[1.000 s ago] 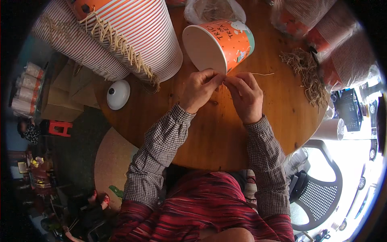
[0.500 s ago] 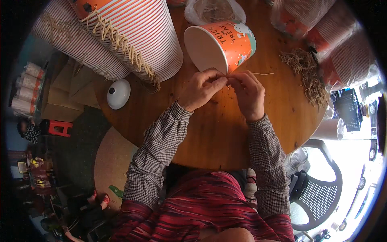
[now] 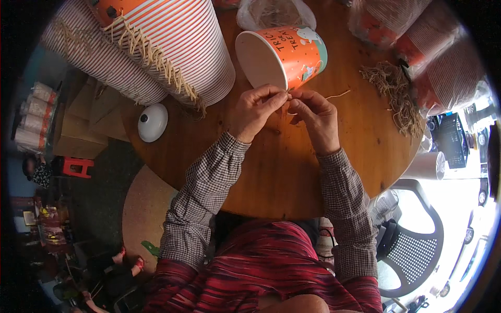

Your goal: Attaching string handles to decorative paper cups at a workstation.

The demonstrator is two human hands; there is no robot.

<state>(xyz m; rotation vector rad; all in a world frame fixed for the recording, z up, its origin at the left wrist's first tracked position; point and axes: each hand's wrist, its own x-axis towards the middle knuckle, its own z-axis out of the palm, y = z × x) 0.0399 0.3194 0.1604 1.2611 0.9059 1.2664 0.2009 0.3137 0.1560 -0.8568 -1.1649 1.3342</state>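
An orange paper bucket (image 3: 289,55) with a white inside lies on its side, mouth facing left. At the near edge of its rim my two hands meet, fingertips almost touching. My left hand (image 3: 257,110) is closed, thumb and forefinger pinched at the rim. My right hand (image 3: 318,119) also pinches there, and a thin piece of straw-coloured twine (image 3: 339,95) sticks out past its knuckles. The fingers mostly hide the pinched part of the twine and any hole in the rim.
Tall stacks of nested buckets (image 3: 188,47) with twine handles stand at left, beside a white lid (image 3: 153,122). A plastic bag (image 3: 276,14) lies behind the bucket. Loose twine (image 3: 392,91) and wrapped stacks (image 3: 443,78) occupy the right side of the wooden table (image 3: 282,182).
The bucket has shifted slightly left. My right fingers have bent and moved a little left at the rim, while my left hand keeps its pinch.
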